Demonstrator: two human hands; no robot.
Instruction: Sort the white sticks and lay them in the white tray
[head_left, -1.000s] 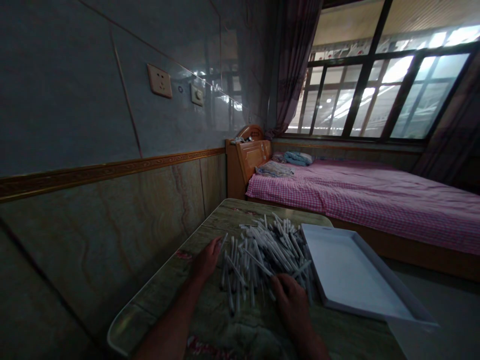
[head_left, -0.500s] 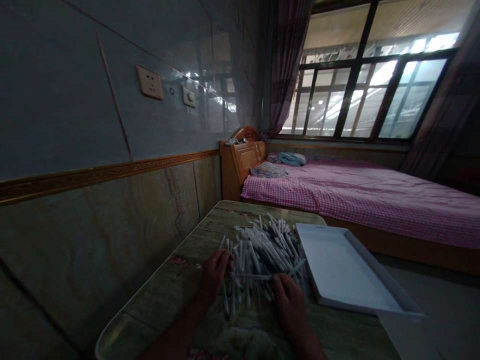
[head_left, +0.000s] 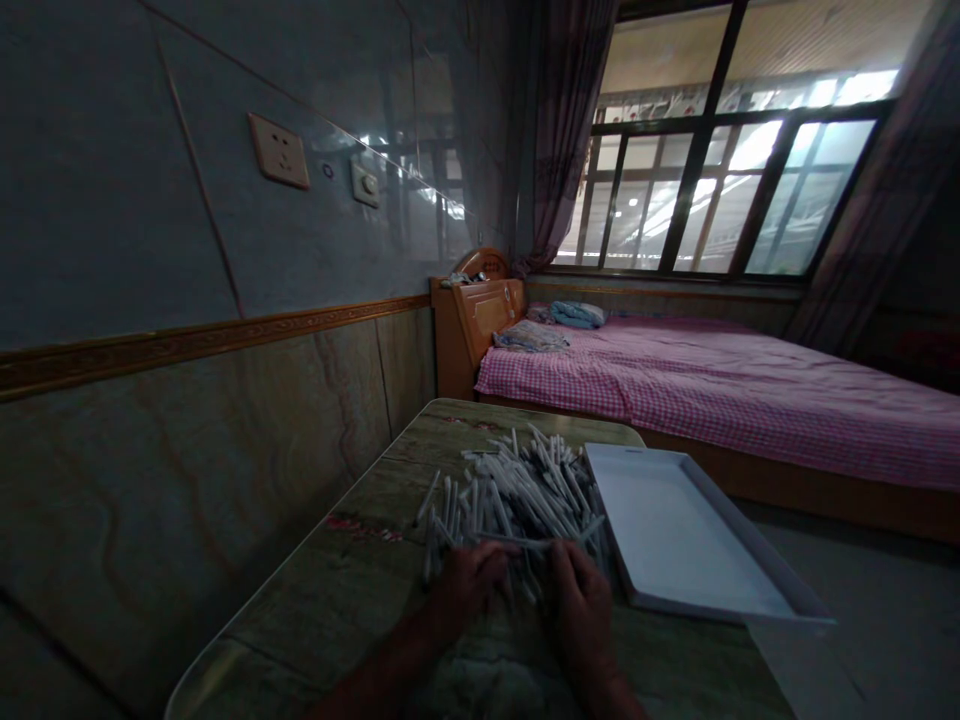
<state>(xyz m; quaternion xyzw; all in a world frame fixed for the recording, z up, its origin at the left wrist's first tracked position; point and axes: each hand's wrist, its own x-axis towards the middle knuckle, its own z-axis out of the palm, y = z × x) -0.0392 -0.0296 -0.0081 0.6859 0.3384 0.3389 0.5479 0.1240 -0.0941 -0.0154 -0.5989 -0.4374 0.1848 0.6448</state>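
Observation:
A loose pile of thin white and translucent pen-like sticks [head_left: 525, 485] lies on the table, and I cannot make out their exact kind. Just in front of it, one slim whitish stick [head_left: 529, 544] is held roughly level between my two hands. My left hand [head_left: 466, 585] is closed in a pinch at its left part, the fingertips partly blurred. At the stick's right end, my right hand [head_left: 581, 598] pinches with thumb and forefinger. The fingers hide both ends of the stick.
A shallow white tray [head_left: 679, 530] rests at the table's right side, its right part reaching past the edge. The table [head_left: 300, 620] has a marbled green top. Behind stands a bed [head_left: 675, 380] with a checked pink sheet; a tiled wall [head_left: 300, 440] runs along the left.
My left hand has moved right and closer to my right hand, coming onto the stick. A stick now lies tilted at the pile's left edge. My right hand has hardly moved.

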